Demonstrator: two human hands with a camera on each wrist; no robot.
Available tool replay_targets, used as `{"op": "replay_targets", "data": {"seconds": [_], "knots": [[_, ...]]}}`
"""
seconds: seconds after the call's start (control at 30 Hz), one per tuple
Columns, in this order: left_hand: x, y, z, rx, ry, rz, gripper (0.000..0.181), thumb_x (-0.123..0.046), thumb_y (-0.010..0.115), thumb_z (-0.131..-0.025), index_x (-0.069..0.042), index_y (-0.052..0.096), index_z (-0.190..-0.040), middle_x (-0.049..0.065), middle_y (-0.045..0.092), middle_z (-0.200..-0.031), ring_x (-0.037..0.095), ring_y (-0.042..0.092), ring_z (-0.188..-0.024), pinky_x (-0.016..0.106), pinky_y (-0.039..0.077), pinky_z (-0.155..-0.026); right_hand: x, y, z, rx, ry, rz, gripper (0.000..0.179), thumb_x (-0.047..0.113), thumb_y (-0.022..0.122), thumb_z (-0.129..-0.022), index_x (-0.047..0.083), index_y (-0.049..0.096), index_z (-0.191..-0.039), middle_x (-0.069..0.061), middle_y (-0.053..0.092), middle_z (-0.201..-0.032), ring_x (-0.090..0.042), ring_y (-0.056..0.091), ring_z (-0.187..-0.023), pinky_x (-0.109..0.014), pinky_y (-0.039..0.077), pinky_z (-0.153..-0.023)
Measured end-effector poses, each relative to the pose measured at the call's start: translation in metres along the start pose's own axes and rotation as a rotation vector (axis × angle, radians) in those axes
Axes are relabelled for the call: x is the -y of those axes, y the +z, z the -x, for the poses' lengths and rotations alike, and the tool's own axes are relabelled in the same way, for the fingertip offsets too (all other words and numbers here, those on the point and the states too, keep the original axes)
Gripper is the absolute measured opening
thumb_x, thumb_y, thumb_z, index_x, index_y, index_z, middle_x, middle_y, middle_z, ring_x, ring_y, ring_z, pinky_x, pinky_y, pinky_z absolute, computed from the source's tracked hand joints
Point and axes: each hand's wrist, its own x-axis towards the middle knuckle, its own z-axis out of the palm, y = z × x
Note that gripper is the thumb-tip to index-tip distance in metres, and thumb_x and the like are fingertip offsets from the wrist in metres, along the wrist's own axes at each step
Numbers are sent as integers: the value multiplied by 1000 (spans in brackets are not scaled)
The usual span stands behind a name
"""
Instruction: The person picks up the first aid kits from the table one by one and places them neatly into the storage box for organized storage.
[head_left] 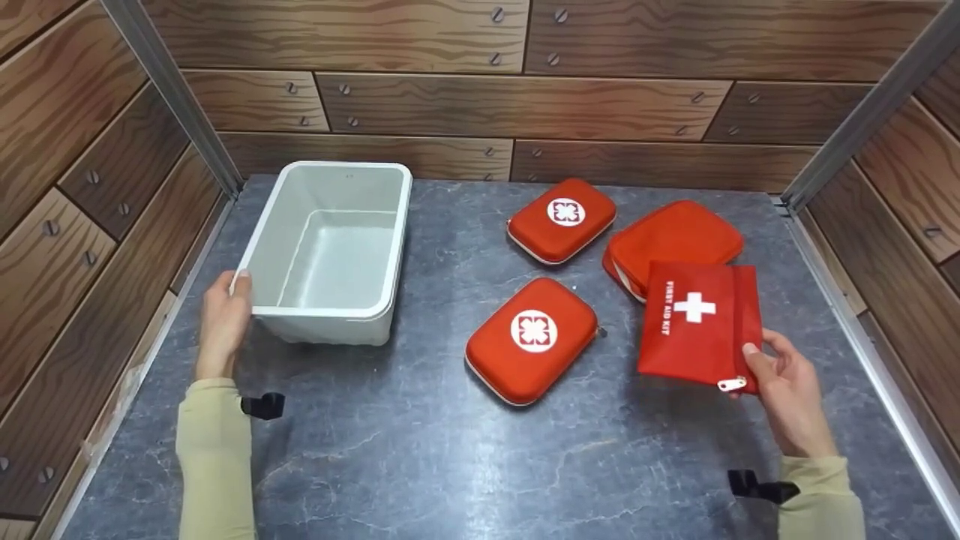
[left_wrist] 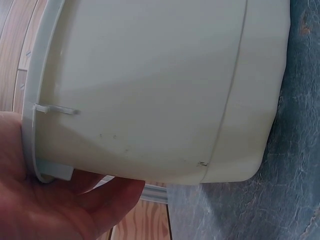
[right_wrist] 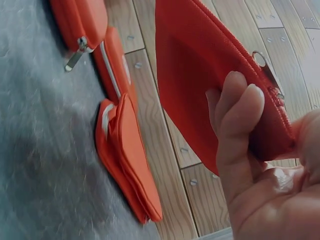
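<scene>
My right hand (head_left: 791,394) pinches the zipped edge of a flat red first aid pouch (head_left: 701,322) with a white cross, thumb on the front. In the right wrist view the fingers lie against the back of that pouch (right_wrist: 195,85), which is raised off the table. At the left, my left hand (head_left: 225,319) grips the near-left corner of a light grey plastic bin's rim (head_left: 337,312). The left wrist view shows the bin's outer wall (left_wrist: 150,90) close up, with the fingers curled under its rim. In the head view nothing shows inside the bin.
Two red hard-shell cases with white emblems, a far one (head_left: 559,225) and a nearer one (head_left: 525,352), lie mid-table. An orange-red soft case (head_left: 675,232) lies behind the held pouch, partly covered by it. Wood-patterned walls (head_left: 525,105) enclose the grey marbled table (head_left: 450,465).
</scene>
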Motion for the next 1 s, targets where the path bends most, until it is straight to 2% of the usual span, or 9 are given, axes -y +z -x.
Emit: {"op": "replay_targets", "data": {"seconds": [0.27,0.47,0.7,1.0], "knots": [[-1,1,0,-10,18,-30,48,-28,32,-106,10,51,-129,28,56,-117,27,49,-103,33,35,-88,4,18,-12,28,-20,-106,20,5,53,-101,0,51,-120,-9,70,-79,-16,62,-57,-25,49,-50],[0,1,-1,-12,13,-27,48,-28,33,-106,10,51,-128,26,56,-115,26,49,-100,32,36,-85,5,33,-22,28,-38,-108,23,6,54,-101,-2,50,-122,-9,69,-77,-17,61,-56,-25,50,-51],[1,1,-1,-36,14,-23,47,-27,33,-106,10,53,-127,27,57,-117,28,50,-102,32,37,-87,7,57,-33,13,-32,-137,23,5,53,-101,-1,49,-123,-7,68,-73,-16,64,-59,-25,50,-51],[0,2,1,-35,9,-6,47,-27,33,-106,10,53,-128,26,57,-116,27,51,-102,32,37,-86,14,86,-47,47,-55,-122,21,4,51,-101,-2,50,-122,-6,69,-77,-16,64,-62,-26,51,-52]]}}
